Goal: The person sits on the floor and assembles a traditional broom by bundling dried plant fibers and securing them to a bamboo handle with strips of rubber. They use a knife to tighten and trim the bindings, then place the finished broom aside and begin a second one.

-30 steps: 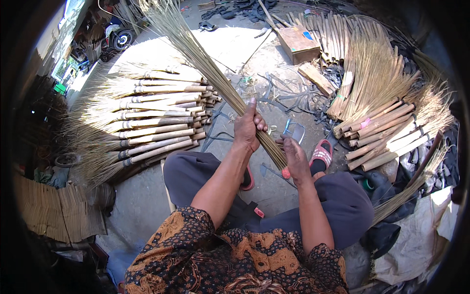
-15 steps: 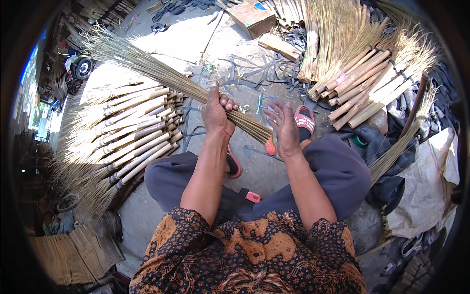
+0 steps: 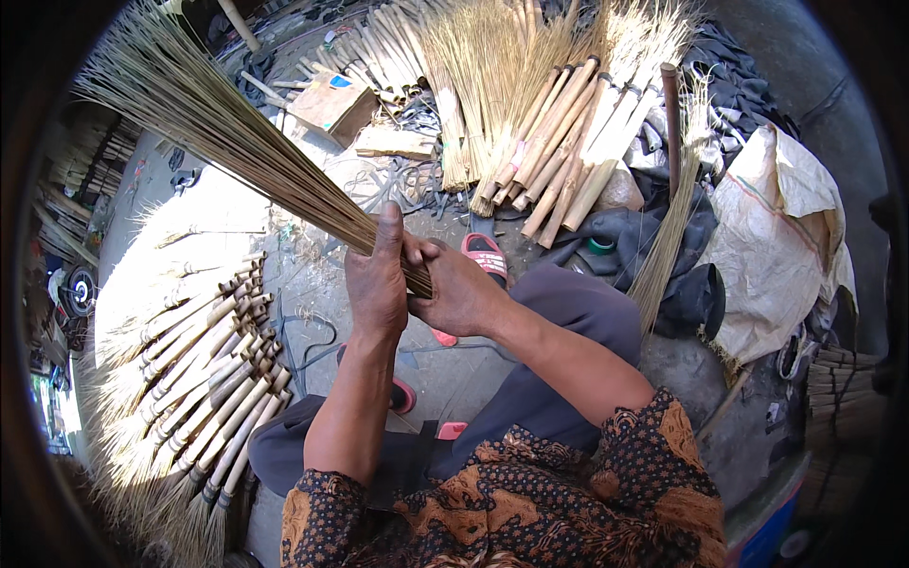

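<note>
A long bundle of thin palm-rib broom sticks point(image 3: 256, 142) slants up to the far left, its loose ends fanned out. My left hand point(image 3: 377, 284) is closed round the lower part of the bundle with the thumb pointing up. Pressed against it, my right hand point(image 3: 459, 292) curls over the bundle's near end, its fingers meeting those of the left. Just below my right hand shows a small orange-red piece point(image 3: 443, 337) by the bundle's butt end, which the hands mostly hide.
Finished brooms with pale bamboo handles point(image 3: 213, 350) lie stacked at the left. More brooms and bristle bundles point(image 3: 483, 95) lie at the far side, near a wooden box point(image 3: 331, 106). A white sack point(image 3: 757, 218) and dark rubber scraps point(image 3: 691, 301) are at the right.
My right hand has gone from open beside the bundle to gripping its near end. The bundle appears closer and larger, and the view has turned toward the right.
</note>
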Demonstrator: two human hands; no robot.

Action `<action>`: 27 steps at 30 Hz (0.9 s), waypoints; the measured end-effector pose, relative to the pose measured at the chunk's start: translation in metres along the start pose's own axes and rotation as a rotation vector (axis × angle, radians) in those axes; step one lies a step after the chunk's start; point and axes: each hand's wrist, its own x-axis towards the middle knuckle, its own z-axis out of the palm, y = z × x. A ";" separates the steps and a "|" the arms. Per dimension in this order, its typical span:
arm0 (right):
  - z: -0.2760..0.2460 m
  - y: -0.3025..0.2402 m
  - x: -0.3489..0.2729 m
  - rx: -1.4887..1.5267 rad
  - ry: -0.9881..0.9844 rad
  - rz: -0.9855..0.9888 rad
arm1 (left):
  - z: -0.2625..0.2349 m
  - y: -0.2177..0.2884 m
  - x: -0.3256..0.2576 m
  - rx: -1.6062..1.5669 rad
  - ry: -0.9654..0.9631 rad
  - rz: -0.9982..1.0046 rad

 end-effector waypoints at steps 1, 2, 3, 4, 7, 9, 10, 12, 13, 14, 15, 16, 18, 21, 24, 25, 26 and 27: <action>-0.010 -0.002 0.004 0.060 0.026 -0.036 | 0.006 0.004 0.004 0.036 -0.011 -0.037; -0.021 -0.003 0.010 0.087 -0.001 -0.026 | 0.010 0.008 0.009 0.085 -0.063 0.054; -0.032 -0.004 0.016 0.097 -0.052 0.018 | 0.012 0.012 0.015 0.153 -0.090 0.099; -0.043 -0.002 0.024 0.123 -0.041 0.098 | 0.013 0.015 0.021 0.205 -0.126 0.190; -0.085 0.025 0.042 -0.011 0.078 0.233 | -0.008 0.026 0.032 0.330 -0.253 0.099; -0.108 0.059 0.042 -0.078 0.159 0.292 | -0.047 0.043 0.035 0.386 -0.476 -0.018; -0.116 0.080 0.040 -0.125 0.161 0.409 | -0.068 0.050 0.036 0.444 -0.541 -0.059; -0.118 0.128 0.028 -0.160 0.208 0.545 | -0.110 0.058 0.028 0.549 -0.505 -0.130; -0.114 0.154 0.020 -0.168 0.226 0.645 | -0.131 0.061 0.023 0.607 -0.457 -0.165; -0.107 0.180 0.012 -0.194 0.235 0.758 | -0.150 0.063 0.019 0.671 -0.409 -0.182; -0.099 0.206 0.003 -0.242 0.231 0.923 | -0.167 0.062 0.013 0.673 -0.344 -0.218; -0.089 0.231 -0.006 -0.212 0.283 0.993 | -0.183 0.062 0.007 0.682 -0.270 -0.248; -0.072 0.278 -0.019 -0.210 0.374 1.162 | -0.209 0.056 -0.001 0.649 -0.130 -0.281; -0.059 0.336 -0.023 -0.271 0.507 1.311 | -0.234 0.043 -0.007 0.609 0.042 -0.317; -0.059 0.381 -0.018 -0.366 0.581 1.392 | -0.242 0.032 -0.003 0.730 0.032 -0.343; -0.060 0.393 -0.015 -0.351 0.605 1.398 | -0.241 0.029 0.000 0.805 0.019 -0.363; -0.060 0.403 -0.013 -0.352 0.618 1.419 | -0.239 0.029 0.003 0.851 -0.021 -0.328; -0.060 0.412 -0.010 -0.367 0.630 1.446 | -0.236 0.029 0.006 0.896 -0.042 -0.327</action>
